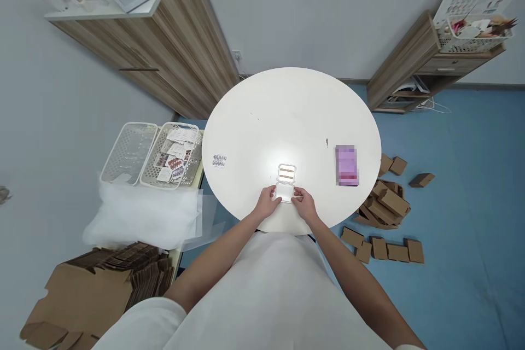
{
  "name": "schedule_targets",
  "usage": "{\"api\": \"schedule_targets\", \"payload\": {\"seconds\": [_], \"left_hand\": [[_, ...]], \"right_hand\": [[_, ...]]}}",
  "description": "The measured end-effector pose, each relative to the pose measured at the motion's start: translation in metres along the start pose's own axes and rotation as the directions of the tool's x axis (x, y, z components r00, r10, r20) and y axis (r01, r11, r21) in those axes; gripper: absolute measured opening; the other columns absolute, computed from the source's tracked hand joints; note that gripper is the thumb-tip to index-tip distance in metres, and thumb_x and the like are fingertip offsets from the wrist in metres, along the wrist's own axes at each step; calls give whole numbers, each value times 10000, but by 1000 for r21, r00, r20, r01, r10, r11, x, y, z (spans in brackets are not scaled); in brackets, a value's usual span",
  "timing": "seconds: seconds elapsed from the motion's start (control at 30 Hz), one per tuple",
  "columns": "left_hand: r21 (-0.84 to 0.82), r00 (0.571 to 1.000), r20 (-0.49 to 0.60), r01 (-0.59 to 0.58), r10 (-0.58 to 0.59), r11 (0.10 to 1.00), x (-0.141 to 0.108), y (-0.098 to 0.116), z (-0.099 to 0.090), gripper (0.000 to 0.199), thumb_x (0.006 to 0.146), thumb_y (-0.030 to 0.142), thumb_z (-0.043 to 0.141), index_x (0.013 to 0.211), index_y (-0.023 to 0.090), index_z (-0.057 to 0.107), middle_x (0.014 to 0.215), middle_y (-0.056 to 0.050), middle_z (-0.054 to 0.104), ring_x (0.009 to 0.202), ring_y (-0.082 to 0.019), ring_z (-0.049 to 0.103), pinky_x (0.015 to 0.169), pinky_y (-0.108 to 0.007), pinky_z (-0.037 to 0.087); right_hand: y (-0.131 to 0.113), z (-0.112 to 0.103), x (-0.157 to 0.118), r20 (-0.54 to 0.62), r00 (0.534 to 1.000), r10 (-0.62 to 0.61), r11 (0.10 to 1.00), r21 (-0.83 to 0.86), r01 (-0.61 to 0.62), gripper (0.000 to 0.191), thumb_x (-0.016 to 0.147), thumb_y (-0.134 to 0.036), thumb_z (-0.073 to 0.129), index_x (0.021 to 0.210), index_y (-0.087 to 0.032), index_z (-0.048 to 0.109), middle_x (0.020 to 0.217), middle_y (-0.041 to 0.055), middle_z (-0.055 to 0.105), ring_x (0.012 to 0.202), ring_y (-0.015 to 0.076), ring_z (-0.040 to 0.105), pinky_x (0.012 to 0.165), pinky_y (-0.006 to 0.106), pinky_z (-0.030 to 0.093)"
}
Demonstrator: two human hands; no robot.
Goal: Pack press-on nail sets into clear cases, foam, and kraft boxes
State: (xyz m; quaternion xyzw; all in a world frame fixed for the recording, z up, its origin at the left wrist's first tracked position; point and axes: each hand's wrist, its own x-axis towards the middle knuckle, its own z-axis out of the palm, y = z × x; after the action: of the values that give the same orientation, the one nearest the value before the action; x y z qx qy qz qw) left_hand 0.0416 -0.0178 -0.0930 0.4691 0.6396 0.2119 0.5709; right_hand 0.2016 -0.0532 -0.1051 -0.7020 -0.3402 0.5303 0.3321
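Observation:
A small clear plastic case lies opened out on the white round table [295, 104], close to its front edge. Its far half [286, 167] carries two brown strips; the near half [284, 192] looks pale and plain. My left hand [266, 203] grips the left side of the near half, fingers bent against its edge. On the opposite side, my right hand [304, 204] pinches the right edge. A sheet of small press-on nails [219, 161] lies at the table's left, and a purple, pixelated packet [346, 164] at its right.
Left of the table stand two white baskets, one [191, 175] filled with cards and nail sets. White foam sheets [139, 213] and flattened cardboard boxes [82, 295] lie nearer me. Small brown boxes [388, 202] are piled on the floor at right. A wooden cabinet [184, 27] stands behind left.

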Motion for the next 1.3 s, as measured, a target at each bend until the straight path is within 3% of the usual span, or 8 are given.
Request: {"api": "schedule_targets", "payload": {"seconds": [0.2, 0.4, 0.67, 0.97, 1.13, 1.3], "left_hand": [[17, 1000, 31, 1, -1, 1000, -4, -8, -2, 502, 636, 191, 622, 1125, 178, 507, 1073, -85, 480, 874, -173, 473, 792, -301, 383], [82, 997, 71, -2, -4, 997, -7, -8, 1, 514, 650, 141, 569, 1156, 194, 492, 1086, -75, 477, 880, -158, 484, 789, -280, 412], [113, 993, 115, -18, 5, 993, 8, 3, 1, 463, 655, 107, 538, 1108, 200, 524, 1118, -75, 465, 964, -167, 477, 840, -285, 409], [151, 991, 134, 2, -22, 989, 3, 0, -2, 485, 688, 131, 536, 1165, 202, 481, 1165, -80, 447, 984, -168, 490, 858, -293, 416], [143, 989, 140, 26, -46, 989, 1, -5, -16, 514, 718, 166, 552, 1216, 198, 432, 1214, -96, 427, 1020, -169, 491, 869, -295, 419], [158, 986, 161, 27, -53, 987, 0, -12, -52, 452, 741, 202, 553, 1183, 197, 462, 1207, -91, 456, 1032, -169, 496, 872, -295, 425]], "right_hand": [[5, -1, -9, -10, 999, 35, 996, -79, -35, 464, 677, -289, 552, 1134, -216, 509, 1087, 74, 547, 758, 155, 589, 736, 351, 481], [-2, -2, -13, 31, 992, 121, 992, -46, -120, 475, 694, -267, 549, 1161, -196, 490, 1124, 73, 556, 828, 147, 603, 754, 299, 479], [-13, -2, -1, 17, 995, 98, 995, -12, -98, 472, 692, -241, 541, 1158, -185, 493, 1148, 84, 549, 892, 166, 594, 765, 306, 476], [-10, 2, -1, -25, 996, 83, 996, -19, -83, 456, 692, -279, 531, 1141, -202, 503, 1128, 76, 541, 845, 160, 590, 742, 314, 484], [-8, 3, -3, -76, 990, 117, 993, -2, -118, 477, 678, -302, 544, 1144, -215, 493, 1114, 75, 543, 844, 166, 584, 737, 324, 487], [-6, 8, -8, -159, 984, 77, 996, -24, -82, 463, 680, -322, 538, 1124, -199, 499, 1077, 77, 553, 812, 161, 574, 768, 343, 476]]}}
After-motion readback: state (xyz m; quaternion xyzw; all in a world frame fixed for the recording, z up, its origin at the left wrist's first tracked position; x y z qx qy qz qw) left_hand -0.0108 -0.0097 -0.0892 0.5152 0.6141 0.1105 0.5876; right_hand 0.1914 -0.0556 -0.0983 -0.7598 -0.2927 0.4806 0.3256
